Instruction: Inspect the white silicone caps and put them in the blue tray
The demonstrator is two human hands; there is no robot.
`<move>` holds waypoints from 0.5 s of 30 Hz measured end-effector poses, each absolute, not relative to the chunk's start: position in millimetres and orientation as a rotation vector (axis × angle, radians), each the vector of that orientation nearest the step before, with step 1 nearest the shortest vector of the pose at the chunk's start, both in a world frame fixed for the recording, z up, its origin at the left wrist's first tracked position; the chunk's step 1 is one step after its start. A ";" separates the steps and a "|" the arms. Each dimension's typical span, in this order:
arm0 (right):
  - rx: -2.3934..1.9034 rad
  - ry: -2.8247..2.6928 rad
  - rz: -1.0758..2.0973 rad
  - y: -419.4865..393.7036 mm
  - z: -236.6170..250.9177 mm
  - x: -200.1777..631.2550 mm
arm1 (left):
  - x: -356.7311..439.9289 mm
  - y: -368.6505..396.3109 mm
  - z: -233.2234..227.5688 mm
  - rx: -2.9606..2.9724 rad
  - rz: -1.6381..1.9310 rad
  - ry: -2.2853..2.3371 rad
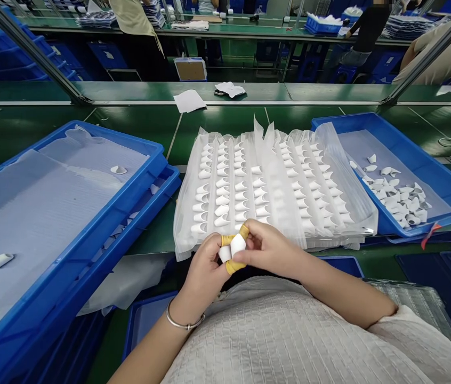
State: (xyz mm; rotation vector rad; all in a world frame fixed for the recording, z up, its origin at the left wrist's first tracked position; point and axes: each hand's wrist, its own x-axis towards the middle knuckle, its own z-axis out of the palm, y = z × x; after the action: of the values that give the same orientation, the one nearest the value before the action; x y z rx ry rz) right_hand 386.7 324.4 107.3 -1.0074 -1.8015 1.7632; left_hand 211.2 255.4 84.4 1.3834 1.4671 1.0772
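Observation:
My left hand [206, 268] and my right hand [268, 246] meet in front of my body, with yellow finger covers on the thumbs and forefingers. Between the left fingertips is a small white rounded plastic piece [224, 254]. A second white piece [238, 244] is pinched in the right fingers, right against the first; whether the two are joined cannot be made out. Just beyond the hands lies a tray [275, 205] lined with translucent white sheeting, carrying rows of white scoop-shaped pieces [222, 200]. The right hand's lower fingers are partly hidden.
Stacked blue bins [125, 140] stand at left, with a few white pieces on the top liner. Another blue bin [385, 125] at right holds a pile of loose white parts [403, 202]. Paper [189, 101] lies behind the tray. Metal posts [429, 53] rise on both sides; people work beyond.

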 end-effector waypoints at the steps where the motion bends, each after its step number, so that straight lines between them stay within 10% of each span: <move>1: -1.019 -1.858 1.732 323.5 108.4 386.3 | 211.2 255.3 84.9 1.393 1.075 1.480; 15: -0.958 -1.603 1.925 326.0 105.8 385.6 | 208.1 252.3 84.0 1.612 1.097 1.603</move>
State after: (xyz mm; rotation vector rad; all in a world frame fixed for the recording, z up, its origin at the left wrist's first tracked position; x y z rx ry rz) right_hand 385.6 326.0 105.8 -0.9583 -1.6032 1.9251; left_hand 208.1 252.3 84.0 1.6122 1.6028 1.0972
